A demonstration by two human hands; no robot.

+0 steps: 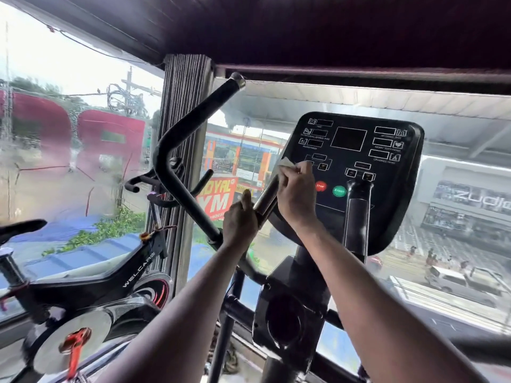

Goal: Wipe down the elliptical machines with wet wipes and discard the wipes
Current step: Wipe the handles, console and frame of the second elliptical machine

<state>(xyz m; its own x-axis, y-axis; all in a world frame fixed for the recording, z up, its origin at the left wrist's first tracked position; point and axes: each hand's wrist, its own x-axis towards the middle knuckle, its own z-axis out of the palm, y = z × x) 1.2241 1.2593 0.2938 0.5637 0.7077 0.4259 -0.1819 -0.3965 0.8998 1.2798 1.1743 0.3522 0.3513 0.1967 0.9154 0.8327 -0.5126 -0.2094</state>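
The elliptical's black console (356,161) faces me, with dark displays, a red stop button and a green start button. A chrome pulse-grip bar (266,196) slants up at the console's left edge. My left hand (240,221) grips the lower end of that bar. My right hand (297,193) pinches a white wet wipe (286,163) against the console's lower left area. The long black moving handle (188,125) curves up to the left of both hands.
A black spin bike (91,283) with a steel flywheel stands at lower left. Glass windows surround the machine, and a ribbed pillar (185,106) rises behind the moving handle. The elliptical's central column (293,313) drops below my arms. A second upright grip (358,217) stands right of my right hand.
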